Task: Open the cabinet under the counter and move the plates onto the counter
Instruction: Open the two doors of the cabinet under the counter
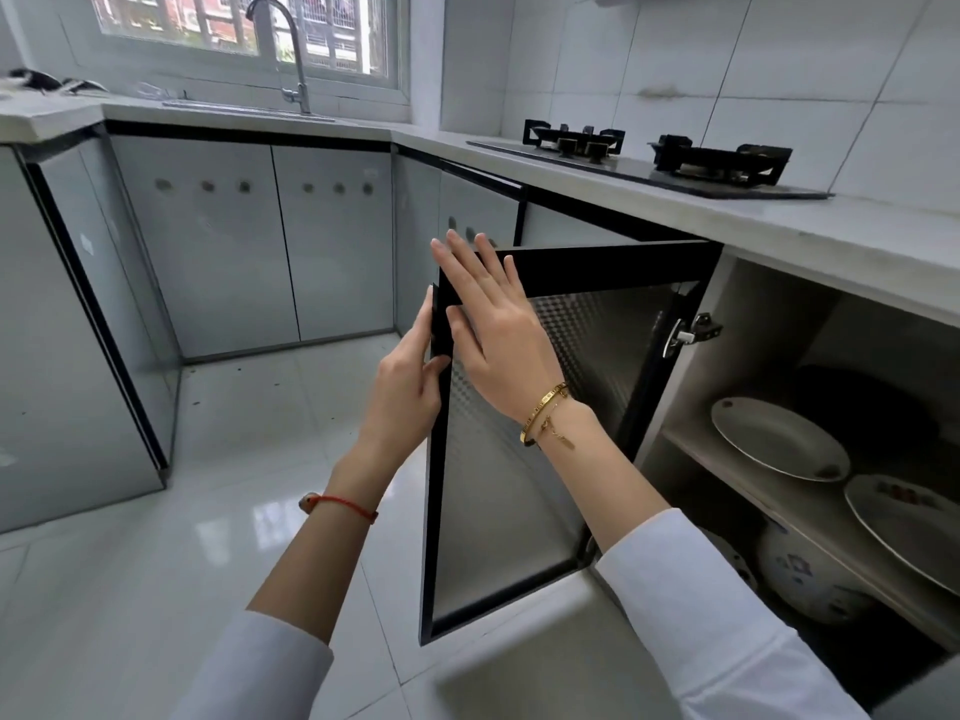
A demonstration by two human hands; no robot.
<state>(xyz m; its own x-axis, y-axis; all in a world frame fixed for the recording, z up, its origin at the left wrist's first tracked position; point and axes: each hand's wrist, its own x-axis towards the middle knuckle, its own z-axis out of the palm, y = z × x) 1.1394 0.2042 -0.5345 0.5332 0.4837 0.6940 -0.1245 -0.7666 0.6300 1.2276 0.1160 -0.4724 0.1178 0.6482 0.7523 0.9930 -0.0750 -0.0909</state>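
Observation:
The black-framed cabinet door point(597, 366) under the counter point(810, 220) stands swung open toward me. My left hand point(410, 376) pinches the door's free edge between thumb and fingers. My right hand point(498, 330) lies flat, fingers spread, on the inner face near the top corner. Inside the cabinet, a white plate point(779, 439) rests on the upper shelf point(727, 470), with a patterned plate point(904, 522) to its right at the frame edge. A patterned bowl point(810, 579) sits on the level below.
A two-burner gas stove point(660, 158) sits on the counter above the open cabinet. A sink with a tall faucet point(291, 49) is under the window at the back. Closed grey cabinet doors point(249, 241) line the corner; the floor point(208, 485) is glossy white tile.

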